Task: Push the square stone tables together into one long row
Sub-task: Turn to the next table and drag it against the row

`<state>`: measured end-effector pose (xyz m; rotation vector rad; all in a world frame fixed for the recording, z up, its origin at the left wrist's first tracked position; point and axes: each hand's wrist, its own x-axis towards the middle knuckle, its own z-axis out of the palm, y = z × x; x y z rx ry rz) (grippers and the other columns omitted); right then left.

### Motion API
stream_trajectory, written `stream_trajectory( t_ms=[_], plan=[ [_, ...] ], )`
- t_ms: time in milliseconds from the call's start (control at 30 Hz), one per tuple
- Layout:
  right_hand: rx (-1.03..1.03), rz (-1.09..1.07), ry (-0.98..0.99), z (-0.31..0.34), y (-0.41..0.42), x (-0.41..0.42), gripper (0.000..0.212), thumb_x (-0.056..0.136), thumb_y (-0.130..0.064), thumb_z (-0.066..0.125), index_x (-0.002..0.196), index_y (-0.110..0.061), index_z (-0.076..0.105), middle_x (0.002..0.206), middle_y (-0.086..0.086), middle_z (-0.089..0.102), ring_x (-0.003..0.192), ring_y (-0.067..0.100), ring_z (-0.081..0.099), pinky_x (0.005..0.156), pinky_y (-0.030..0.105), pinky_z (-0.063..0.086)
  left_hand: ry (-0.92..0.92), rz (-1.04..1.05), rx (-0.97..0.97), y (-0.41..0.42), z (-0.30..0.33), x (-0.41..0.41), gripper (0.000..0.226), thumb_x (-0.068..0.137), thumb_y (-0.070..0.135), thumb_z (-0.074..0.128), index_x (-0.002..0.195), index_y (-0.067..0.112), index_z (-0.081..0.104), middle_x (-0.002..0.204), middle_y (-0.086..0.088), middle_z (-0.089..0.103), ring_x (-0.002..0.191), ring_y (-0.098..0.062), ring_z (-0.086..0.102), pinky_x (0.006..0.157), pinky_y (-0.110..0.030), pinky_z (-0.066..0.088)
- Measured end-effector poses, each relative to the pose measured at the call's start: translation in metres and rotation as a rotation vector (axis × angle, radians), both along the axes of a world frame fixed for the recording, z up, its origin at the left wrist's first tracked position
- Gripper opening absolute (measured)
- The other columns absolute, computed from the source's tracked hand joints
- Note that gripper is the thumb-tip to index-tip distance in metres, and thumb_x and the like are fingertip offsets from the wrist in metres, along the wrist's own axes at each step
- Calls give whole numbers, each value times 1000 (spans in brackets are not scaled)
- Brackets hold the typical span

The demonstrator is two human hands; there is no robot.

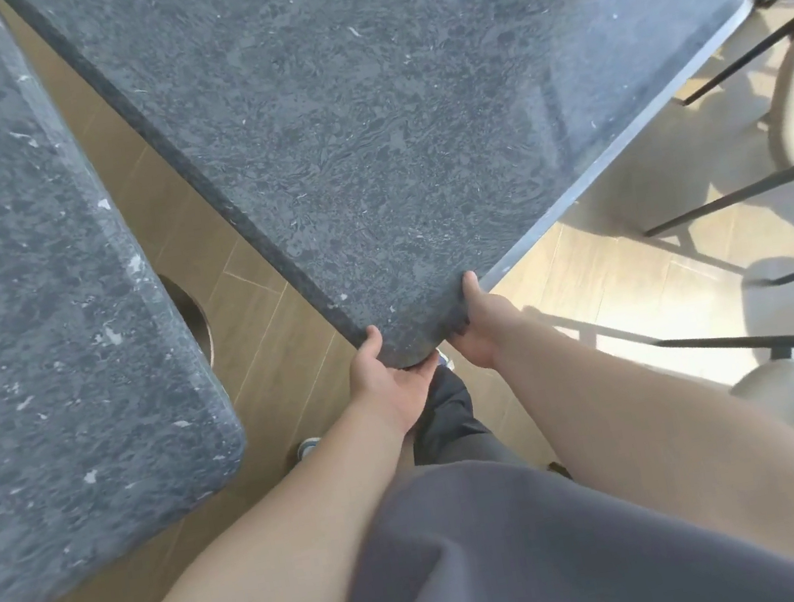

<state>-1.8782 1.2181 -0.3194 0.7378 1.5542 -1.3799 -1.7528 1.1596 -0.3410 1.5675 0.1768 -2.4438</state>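
Both hands clasp the near rounded corner of the dark grey speckled square stone table (386, 146): the left hand (386, 380) wraps it with thumb on top and fingers under the rim, the right hand (474, 325) likewise on the adjoining edge. This table sits skewed, with a wedge of tan wood-look floor (228, 296) between it and the second grey speckled stone table (21, 308) to the left. The slab looks heavy, rigid and smooth, likely to drag rather than glide, so a grip along the thick edge suits better than the corner, which tends to swing it. Black metal-framed chairs (757, 191) stand near on the right.
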Motion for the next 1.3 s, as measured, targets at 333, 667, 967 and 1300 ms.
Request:
stream_trajectory(
  t_ms=[333, 667, 967, 1300],
  plan=[
    [-161, -186, -244, -8, -44, 65, 63, 98, -42, 57, 147, -11, 34, 144, 7, 52, 132, 24, 53, 103, 36, 49, -133, 9, -48, -61, 4, 61, 47, 98, 40, 59, 132, 7, 56, 132, -20, 62, 121, -38, 58, 111, -52, 41],
    [-192, 310, -479, -29, -16, 14, 47, 100, -38, 53, 139, -10, 51, 131, 12, 64, 128, 24, 56, 116, 39, 36, -174, 223, -60, -48, 4, 53, 43, 96, 36, 63, 128, 8, 59, 125, -17, 69, 119, -35, 63, 107, -50, 47],
    [-283, 285, -512, -29, 1, -28, 59, 88, -23, 68, 141, -8, 48, 143, 18, 54, 134, 30, 50, 117, 42, 33, -143, 387, -24, 1, 8, 1, 56, 95, 44, 62, 136, 5, 53, 137, -17, 60, 128, -33, 55, 116, -48, 36],
    [-271, -109, -357, -33, -9, -15, 57, 96, -34, 63, 139, -1, 47, 136, 18, 59, 127, 32, 56, 114, 47, 40, -152, 399, -85, -5, 11, -11, 51, 98, 44, 57, 132, 8, 48, 130, -17, 60, 119, -30, 59, 107, -45, 46]
  ],
)
